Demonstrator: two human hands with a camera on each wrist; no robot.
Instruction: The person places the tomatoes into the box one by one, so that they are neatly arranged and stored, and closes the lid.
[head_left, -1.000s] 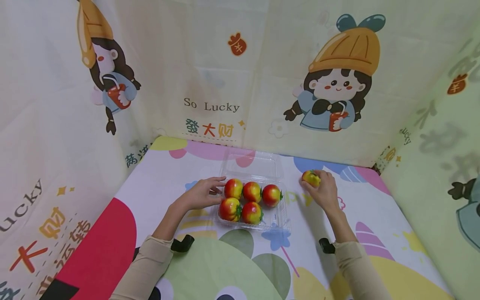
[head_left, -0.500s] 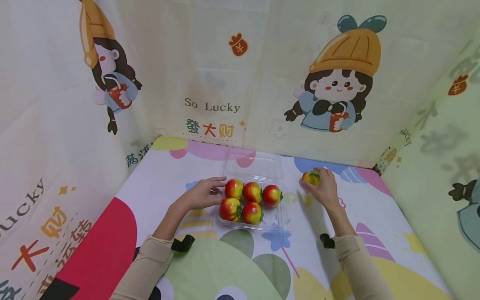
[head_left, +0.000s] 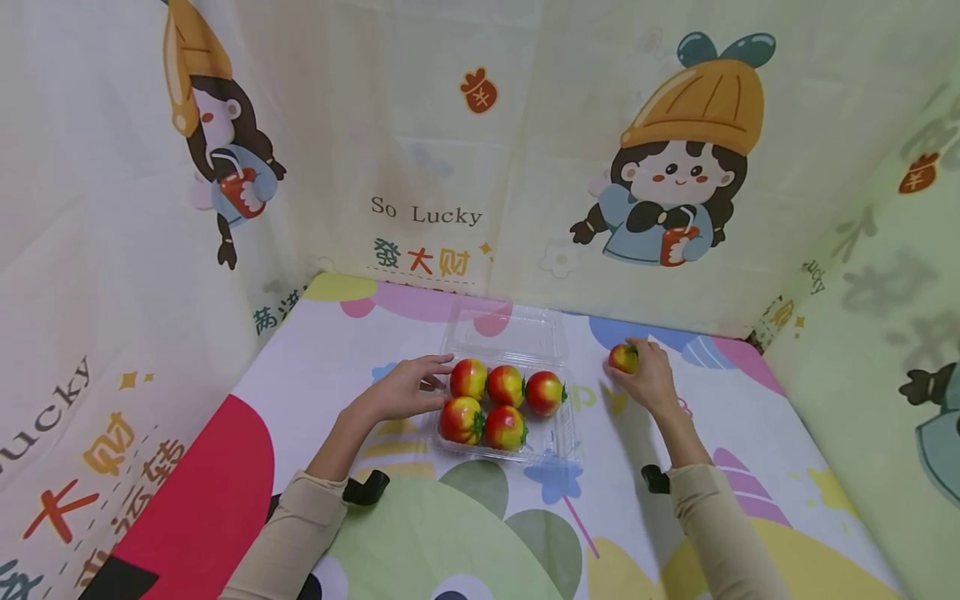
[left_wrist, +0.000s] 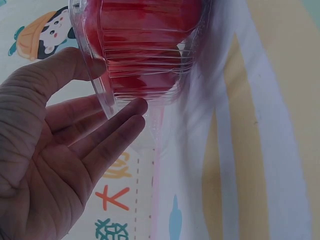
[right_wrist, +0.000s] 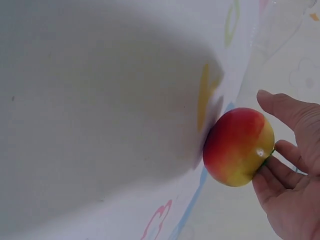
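An open clear plastic clamshell box [head_left: 551, 433] lies on the table with several red-and-yellow artificial fruits [head_left: 506, 386] in two rows; green leaf caps show on most. At its left side is my left hand [head_left: 405, 388]. In the left wrist view the thumb [left_wrist: 75, 65] touches the rim and straight fingers [left_wrist: 120, 117] rest against the ribbed wall. To the right of the box, another red-and-yellow fruit [right_wrist: 237, 147] sits on the table by my right hand [head_left: 651, 377]. Fingers touch its leaf end, while the thumb [right_wrist: 280, 105] stands slightly apart from it.
The box's clear lid [head_left: 506, 329] lies folded back toward the rear wall. A printed cloth [head_left: 622, 533] covers the table. Patterned curtains [head_left: 525, 167] enclose the back and both sides.
The fruit by my right hand has turned, so its leaf cap now faces the hand and more red shows. My left hand and the box have stayed in place.
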